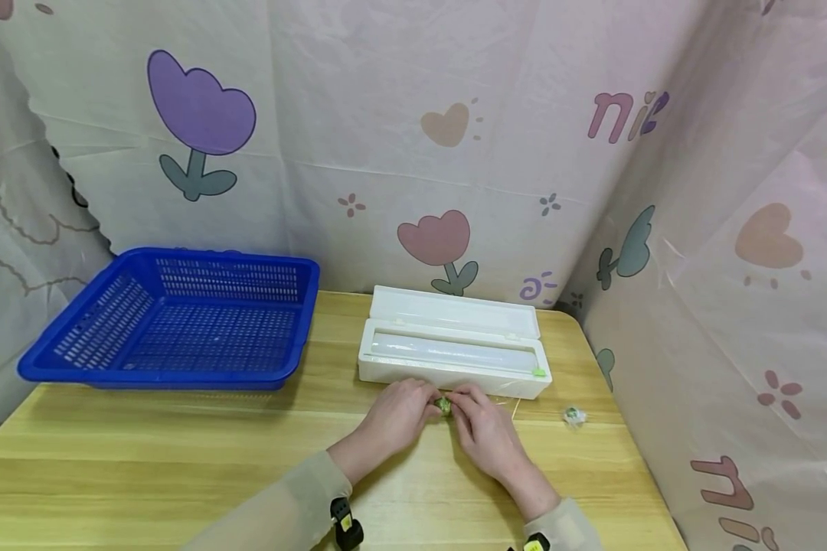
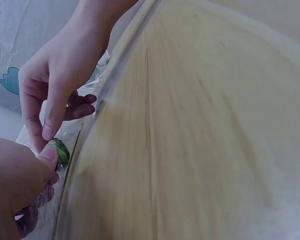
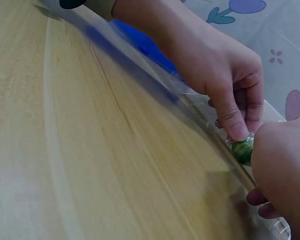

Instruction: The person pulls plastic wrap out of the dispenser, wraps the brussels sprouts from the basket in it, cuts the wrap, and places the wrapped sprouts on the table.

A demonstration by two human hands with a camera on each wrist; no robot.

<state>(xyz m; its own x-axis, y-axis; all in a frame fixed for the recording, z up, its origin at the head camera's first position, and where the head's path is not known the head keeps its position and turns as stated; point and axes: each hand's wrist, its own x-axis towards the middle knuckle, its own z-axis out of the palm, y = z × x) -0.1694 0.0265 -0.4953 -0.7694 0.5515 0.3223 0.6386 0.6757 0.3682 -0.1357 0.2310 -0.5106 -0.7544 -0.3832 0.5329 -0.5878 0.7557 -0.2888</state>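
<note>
Between my two hands is a small round green piece [image 1: 443,405] with light and dark streaks, lying in clear cling film. My left hand [image 1: 404,413] pinches its left side with thumb and fingertips. From the other side, my right hand [image 1: 485,430] pinches the film and the piece's edge. The right wrist view shows the left thumb pressed on the green piece [image 3: 243,151] at its end. Just behind the hands stands a white cling film box [image 1: 455,375], its lid raised and a film roll [image 1: 455,352] inside. Thin clear film [image 2: 65,132] spreads under the fingers.
A blue plastic basket [image 1: 296,375] stands at the back left of the wooden table [image 1: 200,467]. On the right lies a small film-wrapped green piece [image 1: 574,416]. A green slider [image 1: 539,373] sits at the box's right end. Printed curtain [image 1: 358,115] hangs behind and on both sides.
</note>
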